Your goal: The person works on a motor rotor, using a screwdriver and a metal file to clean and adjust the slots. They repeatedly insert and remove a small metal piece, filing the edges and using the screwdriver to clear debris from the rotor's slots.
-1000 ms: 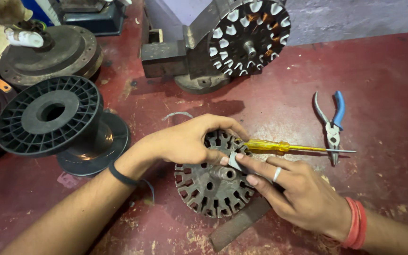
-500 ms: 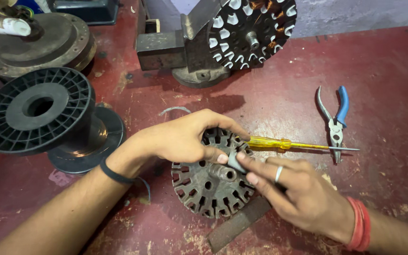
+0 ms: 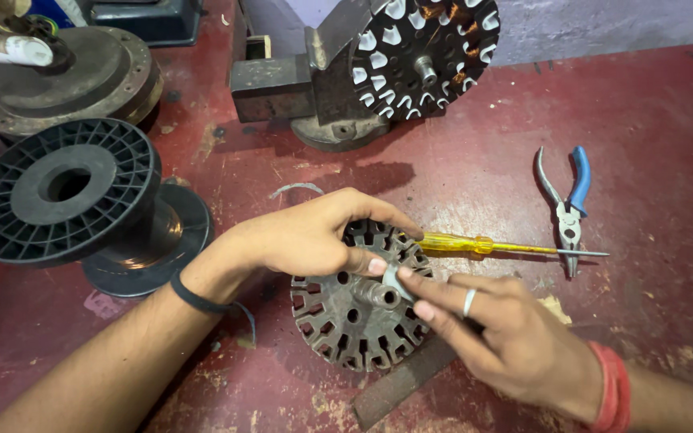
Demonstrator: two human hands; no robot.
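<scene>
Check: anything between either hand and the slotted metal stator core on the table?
Nothing visible. The left hand rests on the round slotted grey metal stator core; right hand fingertips meet it at the hub. The yellow-handled screwdriver lies beside the core.
</scene>
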